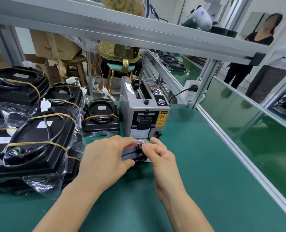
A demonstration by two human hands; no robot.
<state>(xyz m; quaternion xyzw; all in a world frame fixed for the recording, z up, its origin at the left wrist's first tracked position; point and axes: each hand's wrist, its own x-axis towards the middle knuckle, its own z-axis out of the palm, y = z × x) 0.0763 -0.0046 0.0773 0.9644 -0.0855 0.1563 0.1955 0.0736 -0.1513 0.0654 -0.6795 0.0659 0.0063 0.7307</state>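
Biggest worry is on the left: the bagged black bases (38,139) are stacked just beside the left forearm, with loose plastic spilling onto the desk (206,164). A careless elbow could snag a bag and drag the pile.

The left hand (105,158) grips the small black part (132,155), fingers curled over its top and thumb tucked against the near edge. The right hand (162,158) pinches a little black knob-like bit at the part's right end between thumb and forefinger. If that pinch slips or the left hand's grip loosens, I'd guess the part twists and the small piece goes in crooked or pops off. The tape dispenser (144,111) stands just beyond, so a shove forward could bump its front.

As for the part, it's a dark, boxy thing at the near middle of the desk, with a finely textured near face, a red strip along its top and some crinkly clear film at the far end. Most of it is hidden under the left hand, and I can't tell whether it rests on the desk or is lifted off it.
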